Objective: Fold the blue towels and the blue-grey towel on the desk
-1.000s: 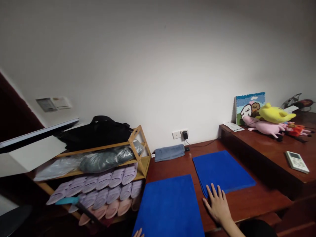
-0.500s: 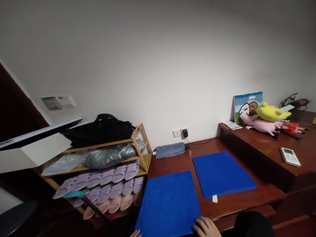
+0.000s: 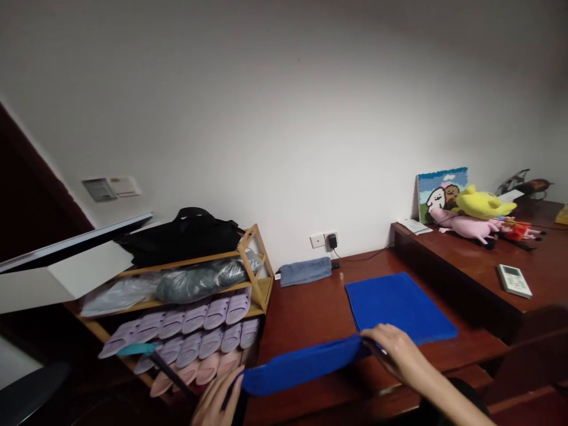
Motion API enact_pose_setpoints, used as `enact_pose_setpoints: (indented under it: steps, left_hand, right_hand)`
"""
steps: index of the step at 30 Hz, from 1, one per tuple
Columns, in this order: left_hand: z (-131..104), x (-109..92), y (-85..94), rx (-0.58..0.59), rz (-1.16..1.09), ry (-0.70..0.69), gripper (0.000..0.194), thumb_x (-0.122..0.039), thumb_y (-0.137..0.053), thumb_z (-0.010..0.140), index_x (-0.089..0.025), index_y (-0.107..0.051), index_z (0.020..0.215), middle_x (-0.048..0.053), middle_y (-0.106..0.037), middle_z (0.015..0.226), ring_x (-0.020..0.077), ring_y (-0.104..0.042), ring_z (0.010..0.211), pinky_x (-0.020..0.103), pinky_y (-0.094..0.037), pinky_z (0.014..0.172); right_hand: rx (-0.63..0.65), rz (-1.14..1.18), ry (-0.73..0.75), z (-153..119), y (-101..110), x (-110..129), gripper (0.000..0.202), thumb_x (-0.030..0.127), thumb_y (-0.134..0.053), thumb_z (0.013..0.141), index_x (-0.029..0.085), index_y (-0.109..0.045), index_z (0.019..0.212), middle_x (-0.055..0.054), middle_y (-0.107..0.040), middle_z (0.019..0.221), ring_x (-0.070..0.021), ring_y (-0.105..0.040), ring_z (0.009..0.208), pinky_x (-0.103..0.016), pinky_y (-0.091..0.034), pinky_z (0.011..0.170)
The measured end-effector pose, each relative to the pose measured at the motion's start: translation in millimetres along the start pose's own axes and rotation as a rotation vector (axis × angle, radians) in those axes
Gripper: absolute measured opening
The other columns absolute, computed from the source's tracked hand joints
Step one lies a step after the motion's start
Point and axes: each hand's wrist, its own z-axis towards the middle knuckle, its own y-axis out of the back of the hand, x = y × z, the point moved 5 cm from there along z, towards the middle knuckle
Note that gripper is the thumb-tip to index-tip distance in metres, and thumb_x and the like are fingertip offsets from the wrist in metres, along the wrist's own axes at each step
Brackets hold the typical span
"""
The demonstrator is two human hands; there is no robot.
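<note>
My left hand [image 3: 219, 399] pinches the left end of a blue towel [image 3: 306, 365], and my right hand [image 3: 390, 346] grips its right end. Stretched between them, the towel is raised off the wooden table and seen nearly edge-on, its near part hanging out of sight. Just beyond my right hand a second blue towel [image 3: 402, 305] lies flat and folded on the table, its near left corner hidden behind that hand. Further back, by the wall, rests a folded grey-blue towel [image 3: 306, 272] with a small white tag.
On the left, a wooden rack [image 3: 261, 290] holds several slippers [image 3: 195, 319] and a black bag [image 3: 186, 236]. A charger [image 3: 332, 240] is plugged into the wall. The raised surface at right carries plush toys [image 3: 481, 204], a picture [image 3: 444, 186] and a white remote-like device [image 3: 515, 280].
The near blue towel was lying flat on the table; now both hands have taken hold of its ends and lifted it. My hands have come up and further into view.
</note>
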Motion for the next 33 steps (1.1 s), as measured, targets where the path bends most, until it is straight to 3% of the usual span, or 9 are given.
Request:
enact_pose_setpoints:
  steps: [3,6,10,15,19,22,27,30,33]
  left_hand:
    - [60,-9,16.8,0.011,-0.157,0.137,0.032,-0.036,-0.048,0.105,-0.031,-0.08,0.109,-0.001,-0.083,0.108,0.0177,-0.078,0.099,0.027,-0.062,0.095]
    - [110,-24,33.0,0.073,-0.357,0.257,0.03,-0.048,-0.056,0.102,-0.03,-0.08,0.106,-0.001,-0.083,0.104,0.0179,-0.078,0.095,0.025,-0.063,0.09]
    - [159,-55,39.6,0.224,-0.571,0.281,0.034,-0.055,-0.06,0.099,-0.029,-0.082,0.101,0.0,-0.083,0.102,0.0201,-0.078,0.094,0.029,-0.064,0.088]
    - [202,-98,0.2,0.473,-0.763,0.22,0.03,-0.046,-0.059,0.101,-0.029,-0.082,0.108,0.001,-0.084,0.108,0.0206,-0.078,0.099,0.031,-0.062,0.092]
    - [248,-118,-52.4,0.544,-0.826,0.182,0.03,-0.043,-0.059,0.101,-0.025,-0.082,0.109,0.003,-0.084,0.112,0.0224,-0.078,0.103,0.033,-0.06,0.096]
    - [300,-124,-83.6,0.45,-0.745,0.15,0.031,-0.041,-0.058,0.101,-0.022,-0.082,0.108,0.004,-0.084,0.111,0.0232,-0.078,0.102,0.034,-0.06,0.094]
    - [373,-134,-108.6,0.189,-0.544,0.13,0.033,-0.036,-0.05,0.107,-0.019,-0.078,0.11,0.008,-0.082,0.112,0.0241,-0.074,0.106,0.038,-0.056,0.097]
    - [376,-147,-119.8,0.129,-0.497,0.131,0.035,-0.034,-0.046,0.109,-0.018,-0.076,0.115,0.011,-0.08,0.115,0.0256,-0.07,0.111,0.043,-0.051,0.103]
    - [337,-174,-139.2,0.122,-0.452,0.092,0.035,-0.033,-0.043,0.11,-0.02,-0.075,0.117,0.01,-0.079,0.116,0.0252,-0.07,0.109,0.045,-0.051,0.102]
  right_hand:
    - [-0.058,0.038,-0.024,9,64,2,0.03,0.04,-0.048,0.107,0.03,-0.075,0.116,-0.005,-0.079,0.098,-0.0191,-0.074,0.09,-0.03,-0.058,0.082]
    - [-0.1,0.09,-0.069,-3,119,1,0.026,0.045,-0.055,0.104,0.033,-0.076,0.114,-0.005,-0.079,0.103,-0.0208,-0.074,0.095,-0.032,-0.06,0.086]
    - [-0.134,0.081,-0.172,-39,166,-19,0.025,0.051,-0.063,0.098,0.036,-0.078,0.112,-0.008,-0.079,0.109,-0.0251,-0.075,0.098,-0.037,-0.062,0.091]
    - [-0.09,0.126,-0.316,-60,183,-69,0.034,0.057,-0.063,0.097,0.031,-0.08,0.109,-0.009,-0.081,0.111,-0.0269,-0.076,0.098,-0.036,-0.063,0.088]
    - [-0.039,0.171,-0.385,-30,188,-124,0.044,0.063,-0.06,0.095,0.025,-0.08,0.104,-0.007,-0.082,0.097,-0.0233,-0.076,0.082,-0.032,-0.063,0.074]
    - [-0.117,0.117,-0.378,12,204,-165,0.047,0.062,-0.059,0.092,0.021,-0.079,0.103,-0.007,-0.081,0.092,-0.022,-0.075,0.078,-0.032,-0.061,0.074]
    - [-0.33,-0.053,-0.378,67,237,-208,0.037,0.047,-0.058,0.093,0.018,-0.078,0.103,-0.01,-0.082,0.102,-0.0242,-0.076,0.094,-0.037,-0.058,0.091]
    - [-0.397,-0.058,-0.364,65,239,-226,0.035,0.042,-0.057,0.093,0.019,-0.077,0.107,-0.01,-0.081,0.108,-0.0251,-0.075,0.1,-0.039,-0.056,0.097]
    - [-0.388,-0.033,-0.359,28,215,-249,0.036,0.043,-0.054,0.092,0.02,-0.076,0.108,-0.01,-0.08,0.112,-0.0254,-0.075,0.105,-0.04,-0.055,0.101]
